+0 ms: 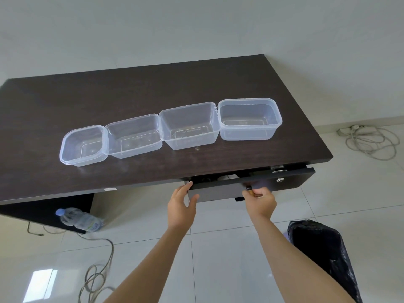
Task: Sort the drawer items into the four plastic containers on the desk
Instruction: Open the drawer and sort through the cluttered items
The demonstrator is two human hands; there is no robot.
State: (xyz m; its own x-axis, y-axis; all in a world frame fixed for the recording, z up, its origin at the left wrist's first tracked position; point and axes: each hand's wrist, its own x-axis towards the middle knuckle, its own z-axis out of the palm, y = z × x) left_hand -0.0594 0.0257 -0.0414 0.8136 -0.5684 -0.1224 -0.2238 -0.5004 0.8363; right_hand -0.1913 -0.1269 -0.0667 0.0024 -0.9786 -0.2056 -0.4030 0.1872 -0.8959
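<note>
Item: dark brown wooden drawer (pixel 220 189), slightly open beneath the front edge of the dark brown wooden desk (pixel 131 99). Contents show only as a narrow dim strip between the two hands; individual pieces cannot be told.

Left hand (pixel 182 203): at the drawer front's left end, fingers over the top corner and thumb against the face, gripping that end.

Right hand (pixel 260 199): on the drawer front to the right of the left hand, fingers curled round a small handle (pixel 251 192) (mostly hidden under the fingers, its shape unclear). A round metal lock (pixel 279 179) sits on the drawer front just right of this grip.

Four clear plastic rectangular containers, open-topped, in a row on the desk above and beyond both hands, neighbours touching or nearly so:
- first container (pixel 84 146), far left of the left hand;
- second container (pixel 134 136), up and left of the left hand;
- third container (pixel 189 125), above the left hand;
- fourth container (pixel 249 119), above the right hand.

Floor: clear plastic water bottle with blue cap (pixel 79 219), lying down-left of the left hand; black plastic-lined bin (pixel 323 248), below and right of the right hand; grey coiled cable (pixel 371 141), far right.
</note>
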